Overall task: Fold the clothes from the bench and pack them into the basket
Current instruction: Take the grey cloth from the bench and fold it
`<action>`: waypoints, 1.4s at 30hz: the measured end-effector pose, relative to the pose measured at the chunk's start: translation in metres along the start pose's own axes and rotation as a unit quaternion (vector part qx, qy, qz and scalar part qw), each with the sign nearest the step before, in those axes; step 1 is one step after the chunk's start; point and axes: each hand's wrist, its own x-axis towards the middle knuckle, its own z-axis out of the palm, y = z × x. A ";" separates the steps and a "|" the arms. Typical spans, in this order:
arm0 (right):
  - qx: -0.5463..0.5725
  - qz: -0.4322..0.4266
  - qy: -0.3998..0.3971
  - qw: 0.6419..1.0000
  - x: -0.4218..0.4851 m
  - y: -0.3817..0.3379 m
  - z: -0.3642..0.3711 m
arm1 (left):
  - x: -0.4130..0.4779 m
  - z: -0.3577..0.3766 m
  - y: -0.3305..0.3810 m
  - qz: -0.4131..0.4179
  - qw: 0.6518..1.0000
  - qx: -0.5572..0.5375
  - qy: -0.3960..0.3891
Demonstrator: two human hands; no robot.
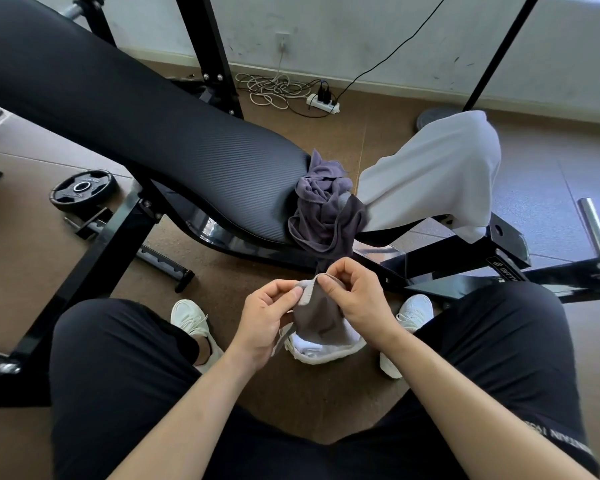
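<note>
Grey small garment (321,317) with a pale hem, held up between the knees by both hands. Left hand (267,318) pinches the hem with thumb and forefinger, and right hand (355,296) pinches the same hem just beside it, fingers curled. The cloth hangs down from the two pinches, and its lower end covers part of the basket (329,358), which sits on the floor between the shoes (white, rope-like rim, something white already inside, can't tell what).

Step in hand, as a judgement: folding one piece, early in that fold. The hem is being straightened or lined up and no clean crease shows yet.

The task is far from done. A purple-grey pile of clothes (321,206) lies crumpled at the narrow near end of the bench (153,126), partly spilling over its edge. A white garment (433,174) is draped over the frame part just past that end.

The next move probably calls for getting the hem flat and even, then doubling the piece over on itself and lowering it straight into the basket. Since there is no flat surface under the hands, the fold has to be made in the air or on a thigh, and thin soft cloth will likely slump. After that comes a reach forward to the pile at the bench end.

Also around: weight plate (80,190) on the floor left of the bench, power strip (323,102) by the wall.
</note>
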 end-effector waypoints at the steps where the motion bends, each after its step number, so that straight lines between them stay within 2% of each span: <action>1: 0.003 0.003 0.007 1.000 0.000 0.000 0.001 | -0.001 0.001 -0.001 -0.003 1.000 -0.003 -0.007; 6: -0.037 -0.014 0.025 0.999 0.000 0.001 0.001 | -0.002 0.000 -0.006 0.029 0.999 0.025 0.003; 13: -0.047 -0.014 0.036 0.998 -0.001 0.002 0.003 | -0.003 0.000 -0.004 0.026 0.999 -0.025 -0.026; 16: -0.056 -0.015 0.041 0.997 -0.003 0.002 0.005 | -0.005 0.000 -0.005 0.053 0.998 0.020 -0.027; 23: -0.077 -0.015 -0.046 0.996 0.000 0.004 0.001 | 0.000 -0.005 -0.006 0.110 0.986 0.107 0.061; 27: -0.181 0.014 -0.136 0.974 0.007 0.007 -0.018 | 0.005 -0.020 0.000 0.170 0.960 0.208 0.077; 32: -0.277 0.046 -0.202 0.938 0.010 0.015 -0.035 | 0.008 -0.032 0.006 0.213 0.923 0.307 0.095; 37: -0.421 0.088 -0.196 0.881 0.017 0.034 -0.053 | 0.009 -0.052 0.022 0.275 0.874 0.392 0.083; 42: -0.486 0.093 -0.148 0.856 0.020 0.043 -0.071 | 0.016 -0.074 0.044 0.318 0.812 0.482 0.082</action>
